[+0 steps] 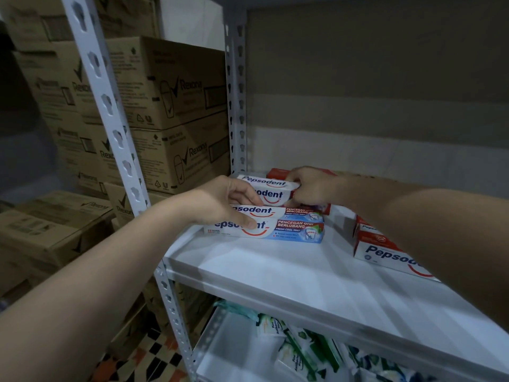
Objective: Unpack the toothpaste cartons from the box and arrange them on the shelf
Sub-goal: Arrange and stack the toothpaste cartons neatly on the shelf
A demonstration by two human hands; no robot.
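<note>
White Pepsodent toothpaste cartons lie stacked at the back left of the white shelf [261,274]. My left hand [223,201] grips the left end of the stack, thumb on the front of the lowest carton [289,231] and fingers over the cartons above. My right hand [308,188] holds the right part of the top carton [267,184], fingers curled round it. A red-ended carton [278,172] lies behind the stack. Two more Pepsodent cartons [385,255] lie on the shelf at the right, partly hidden by my right forearm.
Perforated white uprights [110,106] frame the shelf on its left. Brown Rexona cardboard boxes [170,106] are piled high beyond them. The lower shelf holds several green-and-white packets [300,351]. A patterned tile floor [154,357] shows at the bottom left.
</note>
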